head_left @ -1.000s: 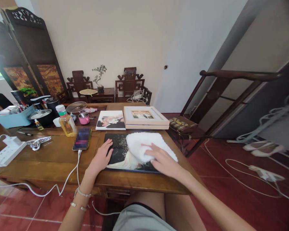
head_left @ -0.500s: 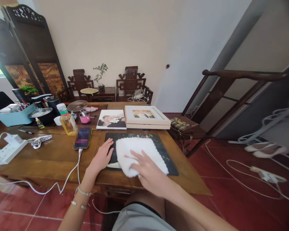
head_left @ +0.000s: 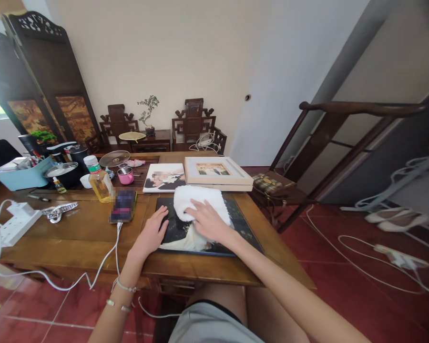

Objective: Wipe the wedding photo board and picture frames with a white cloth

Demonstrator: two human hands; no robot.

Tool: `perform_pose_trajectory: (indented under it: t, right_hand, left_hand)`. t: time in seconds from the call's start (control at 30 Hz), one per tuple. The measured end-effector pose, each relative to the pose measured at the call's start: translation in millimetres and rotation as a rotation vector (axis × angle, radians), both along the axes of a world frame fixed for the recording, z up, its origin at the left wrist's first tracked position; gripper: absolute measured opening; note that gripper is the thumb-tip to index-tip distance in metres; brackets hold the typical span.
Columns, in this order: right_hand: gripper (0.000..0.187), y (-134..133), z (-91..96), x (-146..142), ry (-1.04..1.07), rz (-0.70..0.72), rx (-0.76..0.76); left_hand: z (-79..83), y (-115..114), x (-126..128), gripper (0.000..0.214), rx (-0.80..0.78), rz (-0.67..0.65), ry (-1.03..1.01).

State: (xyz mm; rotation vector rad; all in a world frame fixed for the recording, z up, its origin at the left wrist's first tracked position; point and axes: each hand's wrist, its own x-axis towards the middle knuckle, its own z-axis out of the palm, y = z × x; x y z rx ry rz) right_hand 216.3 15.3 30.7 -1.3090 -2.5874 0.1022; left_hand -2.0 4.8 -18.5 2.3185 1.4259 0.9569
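A dark photo print (head_left: pixel 243 228) lies flat at the near edge of the wooden table (head_left: pixel 75 233). My left hand (head_left: pixel 150 234) rests flat on its left edge, fingers spread. My right hand (head_left: pixel 208 220) presses a white towel (head_left: pixel 196 200) onto the upper middle of the print, fingers stretched over the cloth. The towel is bunched up near the print's far edge.
Behind the print lie another photo print (head_left: pixel 164 177) and a stack of cream picture frames (head_left: pixel 216 173). A phone (head_left: pixel 122 206) on a cable, an oil bottle (head_left: pixel 98 181), a pink cup (head_left: pixel 125 175), a power strip (head_left: pixel 10 225) and pots sit to the left. A wooden chair (head_left: pixel 307 157) stands right.
My right hand has swept the towel from the print's right side down to its near edge, then up to its far middle. My left hand has stayed on the left edge.
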Motion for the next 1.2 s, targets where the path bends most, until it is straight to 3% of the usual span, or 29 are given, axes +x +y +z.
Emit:
perform_pose_trajectory:
  t: [0.13,0.37,0.47,0.57,0.7,0.87,0.97,1.07,1.2]
  right_hand:
    - [0.052,-10.8,2.7,-13.5,0.001,0.015,0.011]
    - [0.047,-109.3,-2.0,6.0,0.039,0.202,-0.049]
    - [0.044,-128.4,-3.8,27.0,0.055,0.222,-0.073]
    - [0.045,-121.0,-6.7,51.7,0.072,0.164,-0.046]
    - [0.046,-86.6,-12.1,73.3,0.062,-0.027,0.016]
    - [0.049,-47.6,-7.8,48.9,0.020,-0.206,0.018]
    - [0.053,-42.9,-0.4,14.6,0.033,-0.087,-0.004]
    - [0.050,-51.6,5.1,-12.0,0.071,0.169,-0.041]
    - [0.047,-72.2,5.8,-14.9,0.117,0.405,-0.070]
  left_hand:
    - [1.6,-0.2,0.1,0.037,-0.006,0.000,0.001]
    - [8.5,-4.1,3.0,0.038,-0.033,0.010,0.023]
    - [7.6,-4.3,3.1,0.037,-0.018,0.017,0.013]
    - [5.7,-3.4,2.5,0.035,-0.004,0.013,0.002]
    - [5.1,-2.5,2.0,0.035,-0.003,0.010,-0.002]
    - [11.6,-4.7,3.3,0.038,-0.019,0.011,-0.048]
    - [18.8,-7.3,4.0,0.042,-0.006,0.018,-0.135]
    - [24.3,-9.3,3.8,0.046,0.017,0.049,-0.214]
    - [25.4,-10.2,3.9,0.047,0.020,0.076,-0.239]
